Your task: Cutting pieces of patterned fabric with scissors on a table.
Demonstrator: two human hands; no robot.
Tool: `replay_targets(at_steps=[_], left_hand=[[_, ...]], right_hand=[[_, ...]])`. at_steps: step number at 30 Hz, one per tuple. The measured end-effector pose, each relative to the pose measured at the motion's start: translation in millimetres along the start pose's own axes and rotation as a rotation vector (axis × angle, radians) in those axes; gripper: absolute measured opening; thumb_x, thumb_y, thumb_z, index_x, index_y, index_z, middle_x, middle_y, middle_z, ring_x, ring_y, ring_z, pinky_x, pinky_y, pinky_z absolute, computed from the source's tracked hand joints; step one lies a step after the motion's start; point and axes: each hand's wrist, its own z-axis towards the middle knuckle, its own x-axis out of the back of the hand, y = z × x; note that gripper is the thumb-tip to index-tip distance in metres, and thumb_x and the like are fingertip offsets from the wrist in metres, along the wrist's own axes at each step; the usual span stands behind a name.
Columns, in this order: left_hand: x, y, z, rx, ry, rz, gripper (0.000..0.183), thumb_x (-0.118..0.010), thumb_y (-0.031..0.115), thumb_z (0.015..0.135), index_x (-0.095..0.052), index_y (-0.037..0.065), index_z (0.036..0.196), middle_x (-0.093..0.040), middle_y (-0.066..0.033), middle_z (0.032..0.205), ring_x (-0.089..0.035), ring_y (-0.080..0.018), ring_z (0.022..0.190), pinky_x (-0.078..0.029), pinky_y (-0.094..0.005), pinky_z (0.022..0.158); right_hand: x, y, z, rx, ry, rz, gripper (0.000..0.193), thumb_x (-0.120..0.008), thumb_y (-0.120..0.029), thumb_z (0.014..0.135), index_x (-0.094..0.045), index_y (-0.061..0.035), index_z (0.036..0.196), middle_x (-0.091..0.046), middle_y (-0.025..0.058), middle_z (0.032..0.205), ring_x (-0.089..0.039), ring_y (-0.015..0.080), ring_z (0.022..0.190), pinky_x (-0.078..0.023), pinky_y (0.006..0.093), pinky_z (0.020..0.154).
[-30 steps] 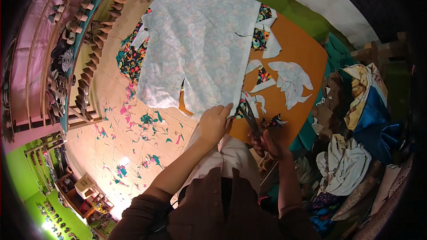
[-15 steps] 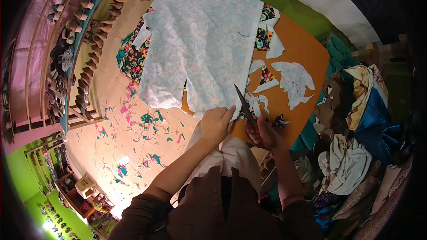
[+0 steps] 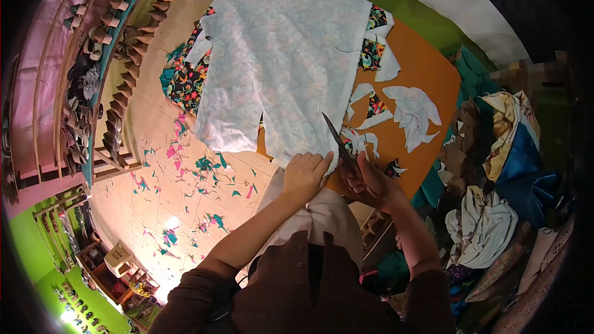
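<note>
A large pale fabric (image 3: 284, 55) with a faint print showing through lies spread over the orange-brown table (image 3: 427, 55). At its near edge my left hand (image 3: 307, 175) pinches the cloth, fingers closed. My right hand (image 3: 369, 182) grips dark scissors (image 3: 339, 141) just right of the left hand. Their blades look closed and point up and away, over the fabric's right side. Black floral fabric (image 3: 185, 83) shows from under the left side, and another floral piece (image 3: 372, 52) along the right. White-backed offcuts (image 3: 413, 114) lie on the table to the right.
Pink and green scraps (image 3: 207, 164) litter the tiled floor at left. Racks of wooden shoe lasts (image 3: 127, 80) stand along the left side. Heaped at right are a white cloth (image 3: 479, 226), blue satin (image 3: 526, 182) and fabric rolls (image 3: 504, 266). A plastic stool (image 3: 119, 260) stands lower left.
The scissors have shifted slightly left, their tip further over the fabric. My right hand has come closer to the left hand, which still holds the near edge.
</note>
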Motion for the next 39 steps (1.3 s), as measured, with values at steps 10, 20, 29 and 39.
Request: replay_targets(at_steps=[10, 20, 29, 39], left_hand=[[3, -9, -7, -0.03, 0.003, 0.006, 0.046, -0.06, 0.007, 0.056, -0.055, 0.005, 0.102, -0.043, -0.0034, 0.065, -0.045, -0.0208, 0.06, -0.034, -0.0327, 0.054], [7, -14, -6, -0.087, 0.039, -0.03, 0.043, -0.058, 0.008, 0.059, -0.055, 0.005, 0.102, -0.041, -0.0035, 0.062, -0.044, -0.0203, 0.056, -0.034, -0.0326, 0.051], [5, -14, -11, -0.144, 0.05, -0.063, 0.044, -0.057, 0.008, 0.059, -0.055, 0.004, 0.103, -0.04, -0.0036, 0.062, -0.044, -0.0202, 0.056, -0.034, -0.032, 0.051], [10, -13, -12, -0.17, 0.027, -0.086, 0.045, -0.058, 0.008, 0.058, -0.055, 0.003, 0.103, -0.042, -0.0035, 0.062, -0.045, -0.0199, 0.057, -0.034, -0.0319, 0.051]], right_hand=[[10, 6, 8, -0.089, -0.085, -0.029, 0.055, -0.03, -0.064, 0.08, -0.041, -0.0111, 0.073, -0.026, -0.0064, 0.056, -0.02, 0.0032, 0.043, -0.017, 0.0181, 0.04], [-24, -29, -8, -0.078, -0.038, -0.03, 0.046, -0.029, -0.053, 0.088, -0.045, -0.0099, 0.082, -0.025, -0.0075, 0.058, -0.022, 0.0026, 0.048, -0.018, 0.0169, 0.042], [5, -1, 19, 0.062, 0.043, -0.225, 0.031, -0.038, -0.035, 0.09, -0.039, -0.0088, 0.074, -0.023, -0.0055, 0.059, -0.022, 0.0035, 0.05, -0.021, 0.0158, 0.047], [-15, -22, 30, -0.108, 0.077, -0.018, 0.049, -0.029, -0.06, 0.084, -0.041, -0.014, 0.07, -0.032, -0.0061, 0.055, -0.023, 0.0025, 0.042, -0.016, 0.0174, 0.037]])
